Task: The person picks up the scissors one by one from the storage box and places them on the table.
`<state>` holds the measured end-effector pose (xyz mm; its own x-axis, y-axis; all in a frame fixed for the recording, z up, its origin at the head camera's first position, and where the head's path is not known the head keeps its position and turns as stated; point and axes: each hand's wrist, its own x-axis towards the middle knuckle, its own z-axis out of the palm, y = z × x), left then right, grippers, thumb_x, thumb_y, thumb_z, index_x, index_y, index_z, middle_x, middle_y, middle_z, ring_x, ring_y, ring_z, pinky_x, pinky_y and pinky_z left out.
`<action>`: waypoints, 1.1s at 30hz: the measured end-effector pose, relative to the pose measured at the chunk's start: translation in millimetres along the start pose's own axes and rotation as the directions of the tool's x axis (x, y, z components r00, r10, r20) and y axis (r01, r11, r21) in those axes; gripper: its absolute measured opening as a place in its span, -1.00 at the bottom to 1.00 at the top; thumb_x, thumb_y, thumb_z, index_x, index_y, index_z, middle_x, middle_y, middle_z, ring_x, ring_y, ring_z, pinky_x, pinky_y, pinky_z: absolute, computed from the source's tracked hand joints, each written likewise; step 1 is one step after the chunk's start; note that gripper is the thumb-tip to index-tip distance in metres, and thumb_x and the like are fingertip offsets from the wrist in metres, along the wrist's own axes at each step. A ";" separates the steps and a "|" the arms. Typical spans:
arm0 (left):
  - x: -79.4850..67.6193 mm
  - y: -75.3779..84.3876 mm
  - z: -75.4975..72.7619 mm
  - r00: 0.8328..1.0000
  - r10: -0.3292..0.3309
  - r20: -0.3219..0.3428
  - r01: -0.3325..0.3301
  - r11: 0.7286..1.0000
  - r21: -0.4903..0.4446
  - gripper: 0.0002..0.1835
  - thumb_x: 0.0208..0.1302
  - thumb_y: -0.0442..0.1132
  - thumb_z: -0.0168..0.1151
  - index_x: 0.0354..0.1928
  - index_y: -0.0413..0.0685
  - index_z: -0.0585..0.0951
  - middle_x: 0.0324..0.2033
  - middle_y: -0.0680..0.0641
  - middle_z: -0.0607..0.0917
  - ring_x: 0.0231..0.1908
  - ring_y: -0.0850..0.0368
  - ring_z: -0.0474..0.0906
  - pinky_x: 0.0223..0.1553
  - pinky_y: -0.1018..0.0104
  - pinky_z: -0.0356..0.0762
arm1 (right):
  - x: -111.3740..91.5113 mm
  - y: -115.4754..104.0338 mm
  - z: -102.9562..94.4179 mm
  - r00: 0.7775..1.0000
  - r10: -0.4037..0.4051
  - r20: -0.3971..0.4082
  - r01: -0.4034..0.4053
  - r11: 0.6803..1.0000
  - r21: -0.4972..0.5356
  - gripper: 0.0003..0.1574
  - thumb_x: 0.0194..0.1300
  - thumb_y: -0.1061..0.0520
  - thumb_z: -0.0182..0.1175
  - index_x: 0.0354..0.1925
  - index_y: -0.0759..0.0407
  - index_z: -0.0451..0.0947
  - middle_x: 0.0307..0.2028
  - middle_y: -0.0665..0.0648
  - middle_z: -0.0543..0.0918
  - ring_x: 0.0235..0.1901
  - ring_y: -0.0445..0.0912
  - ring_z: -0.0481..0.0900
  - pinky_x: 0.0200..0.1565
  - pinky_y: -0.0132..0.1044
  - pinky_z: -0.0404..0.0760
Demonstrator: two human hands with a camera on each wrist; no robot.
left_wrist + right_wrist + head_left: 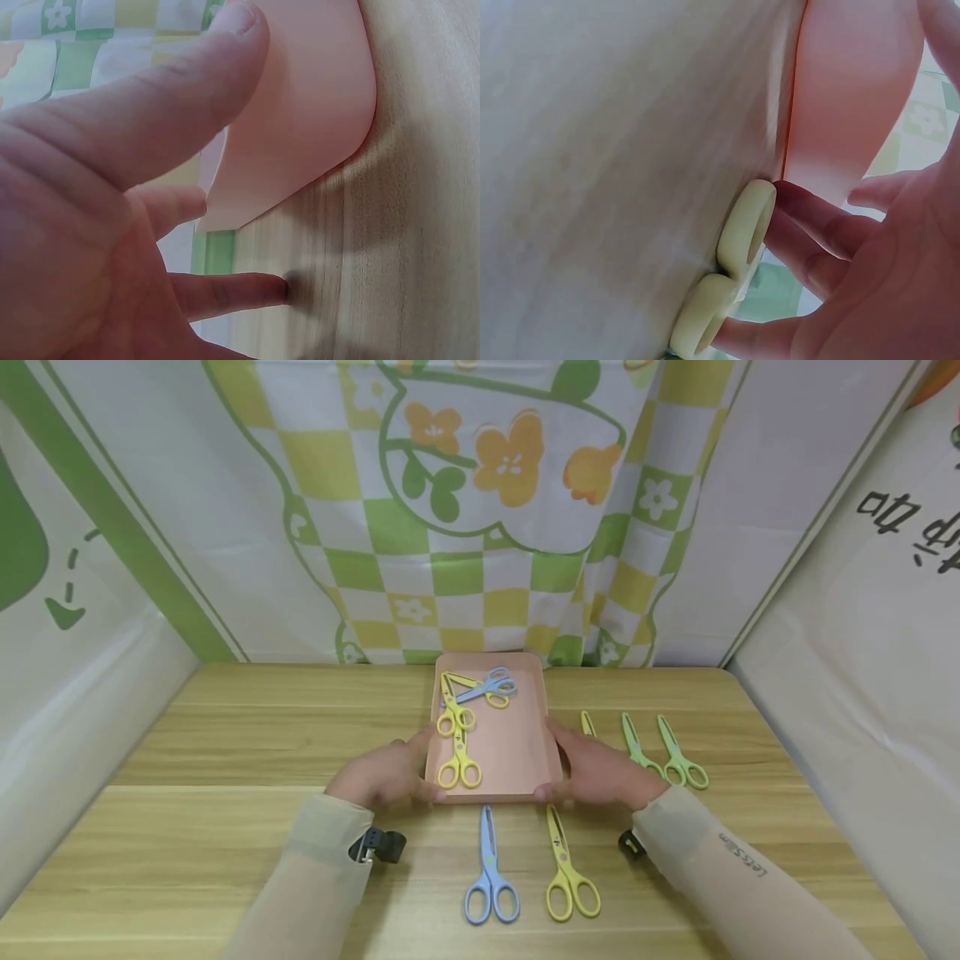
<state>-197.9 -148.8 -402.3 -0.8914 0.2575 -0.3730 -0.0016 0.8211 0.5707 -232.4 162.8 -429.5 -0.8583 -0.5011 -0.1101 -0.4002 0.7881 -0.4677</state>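
Left hand [385, 772] and right hand [600, 767], spread wide, touch the tray [517, 747] near its front corners; we judge it light and stiff, best gripped at opposite sides.

A checked, flowered curtain [480, 572] hangs behind the wooden table [262, 718], black characters [890, 513] marking the white wall [847, 643] at right.

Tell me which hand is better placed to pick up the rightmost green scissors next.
Right, most likely. The right hand touches the right side of the pink tray, nearer those green scissors; the left hand is on the opposite side, with the tray between.
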 end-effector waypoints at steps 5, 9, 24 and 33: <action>2.8 2.5 -1.7 0.999 -0.033 0.018 0.033 0.999 0.031 0.18 -0.05 0.07 0.43 0.48 0.15 -0.17 0.32 -0.34 0.17 0.33 -0.26 -0.06 0.23 -0.23 -0.07 | 1.4 1.2 -0.7 1.000 -0.007 0.011 0.007 1.000 -0.011 0.51 -0.19 -0.48 0.33 0.48 0.07 -0.22 0.32 0.21 0.21 0.22 0.02 0.25 0.17 -0.09 0.27; 5.0 6.1 -5.4 0.999 -0.030 0.031 0.027 0.996 0.082 0.15 0.01 0.16 0.36 0.48 0.09 -0.17 0.32 -0.32 0.19 0.33 -0.27 -0.03 0.24 -0.19 -0.04 | 1.0 1.7 -1.4 1.000 -0.004 0.014 0.004 1.000 -0.018 0.52 -0.20 -0.49 0.33 0.47 0.08 -0.22 0.33 0.23 0.19 0.23 0.04 0.24 0.18 -0.09 0.26; 43.9 20.5 -15.5 0.986 0.100 -0.131 -0.043 0.924 0.380 -0.33 0.22 0.23 0.08 0.30 0.07 0.39 0.36 -0.33 0.08 0.27 -0.54 -0.22 0.12 -0.45 -0.13 | 3.7 1.5 -1.3 0.999 -0.042 -0.006 0.042 0.998 0.049 0.53 -0.23 -0.42 0.41 0.48 -0.09 -0.27 0.33 0.14 0.21 0.19 -0.06 0.28 0.16 -0.15 0.27; 63.2 26.8 -18.8 0.984 0.122 -0.127 -0.051 0.887 0.459 -0.43 0.24 0.13 0.12 0.28 0.17 0.43 0.38 -0.31 0.03 0.30 -0.49 -0.30 0.15 -0.43 -0.28 | 4.3 2.2 -0.7 0.999 -0.043 0.002 0.043 0.998 0.052 0.54 -0.24 -0.43 0.40 0.48 -0.12 -0.29 0.34 0.15 0.19 0.20 -0.08 0.25 0.17 -0.18 0.25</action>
<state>-262.8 -120.1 -396.8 -0.9353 0.2889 -0.2044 0.2516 0.9490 0.1899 -237.3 162.6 -430.4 -0.8400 -0.5349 -0.0914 -0.4191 0.7465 -0.5168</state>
